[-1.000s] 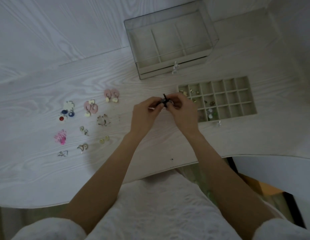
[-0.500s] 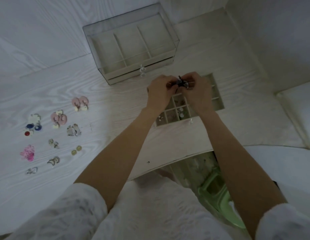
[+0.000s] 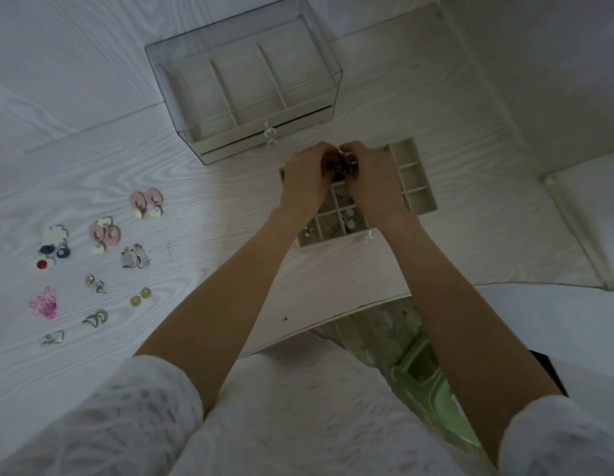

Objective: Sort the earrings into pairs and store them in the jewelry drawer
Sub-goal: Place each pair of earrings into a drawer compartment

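The job looked partly done: a few cells of the jewelry drawer [image 3: 417,187], pulled out on the counter [image 3: 202,187], already held small earrings, while many sorted pairs [image 3: 102,266] lay well apart to the left, unstored. Both forearms reached forward, and the left hand [image 3: 305,176] and right hand [image 3: 370,176] met above the drawer's far cells, fingers [image 3: 327,156] curled and pinching a small dark earring pair [image 3: 343,164] between them. The clear jewelry box [image 3: 243,97] stood just beyond.

Bare table [image 3: 209,187] between earring rows [image 3: 102,266] and drawer tray [image 3: 415,187]; organizer box [image 3: 243,97] behind.
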A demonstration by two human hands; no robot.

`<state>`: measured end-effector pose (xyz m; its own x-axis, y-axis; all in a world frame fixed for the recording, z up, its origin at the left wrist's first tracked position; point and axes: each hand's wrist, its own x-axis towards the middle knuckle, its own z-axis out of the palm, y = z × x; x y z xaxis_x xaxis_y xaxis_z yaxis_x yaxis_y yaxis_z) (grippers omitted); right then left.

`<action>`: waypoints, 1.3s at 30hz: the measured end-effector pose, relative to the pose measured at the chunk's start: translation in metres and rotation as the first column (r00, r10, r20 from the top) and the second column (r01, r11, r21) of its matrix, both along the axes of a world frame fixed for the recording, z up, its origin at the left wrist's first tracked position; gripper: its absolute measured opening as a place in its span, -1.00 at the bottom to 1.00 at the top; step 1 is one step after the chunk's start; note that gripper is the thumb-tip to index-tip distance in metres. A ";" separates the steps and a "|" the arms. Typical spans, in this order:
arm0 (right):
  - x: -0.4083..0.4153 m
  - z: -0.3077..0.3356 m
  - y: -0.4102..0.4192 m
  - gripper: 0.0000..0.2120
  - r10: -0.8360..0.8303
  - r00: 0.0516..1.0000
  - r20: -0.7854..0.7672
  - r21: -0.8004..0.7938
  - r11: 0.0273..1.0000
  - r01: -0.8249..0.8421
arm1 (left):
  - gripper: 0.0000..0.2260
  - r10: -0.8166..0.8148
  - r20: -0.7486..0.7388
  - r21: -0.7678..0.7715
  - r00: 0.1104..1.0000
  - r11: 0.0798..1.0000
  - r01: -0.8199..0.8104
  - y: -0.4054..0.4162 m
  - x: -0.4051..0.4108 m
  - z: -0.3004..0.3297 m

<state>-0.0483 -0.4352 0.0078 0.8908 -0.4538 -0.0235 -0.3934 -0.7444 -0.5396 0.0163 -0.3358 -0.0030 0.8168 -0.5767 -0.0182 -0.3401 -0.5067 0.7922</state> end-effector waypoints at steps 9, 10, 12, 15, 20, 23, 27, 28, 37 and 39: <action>-0.007 -0.009 0.006 -0.63 0.000 0.999 0.051 -0.017 1.000 0.001 | -0.74 0.019 0.050 -0.013 0.999 1.000 -0.018 0.007 -0.008 -0.001; -0.008 -0.010 0.007 -0.61 0.013 0.999 0.043 -0.012 1.000 -0.012 | -0.75 0.024 0.060 -0.020 0.998 1.000 -0.023 0.010 -0.008 -0.001; -0.009 -0.009 0.007 -0.62 0.004 0.999 0.053 0.005 1.000 -0.005 | -0.78 0.037 0.063 -0.041 0.997 0.999 -0.034 0.017 -0.007 0.001; -0.014 -0.001 0.014 -0.76 0.024 0.987 0.158 -0.032 0.999 -0.019 | -0.85 0.047 0.073 -0.043 0.996 0.998 -0.044 0.038 -0.007 0.009; -0.014 0.022 0.059 -0.85 0.192 0.950 0.247 -0.176 0.973 -0.151 | -0.86 0.123 0.318 0.015 0.940 0.991 -0.134 0.116 -0.013 0.028; 0.003 0.017 0.107 -0.88 0.386 0.901 0.198 -0.137 0.921 -0.364 | -0.87 0.238 0.375 0.044 0.896 0.961 -0.273 0.179 -0.014 0.028; 0.031 0.000 0.159 -0.79 0.551 0.834 0.026 -0.032 0.834 -0.550 | -0.81 0.376 0.270 0.235 0.886 0.867 -0.440 0.250 -0.015 0.013; 0.039 -0.006 0.172 -0.76 0.580 0.814 0.006 -0.020 0.814 -0.580 | -0.78 0.394 0.244 0.277 0.886 0.848 -0.453 0.265 -0.011 0.008; 0.116 -0.025 0.236 -0.32 0.510 0.853 -0.112 0.080 0.860 -0.503 | -0.52 0.217 0.201 0.436 0.955 0.853 -0.286 0.272 0.061 -0.009; 0.118 -0.028 0.240 -0.42 0.494 0.864 -0.099 0.016 0.868 -0.495 | -0.55 0.184 0.191 0.448 0.964 0.858 -0.253 0.263 0.068 -0.014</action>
<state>0.0697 -0.1952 -0.0204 0.9919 0.0455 -0.1188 -0.0217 -0.8598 -0.5101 0.0841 -0.0723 -0.0165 0.9347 -0.3354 -0.1179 -0.2644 -0.8774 0.4003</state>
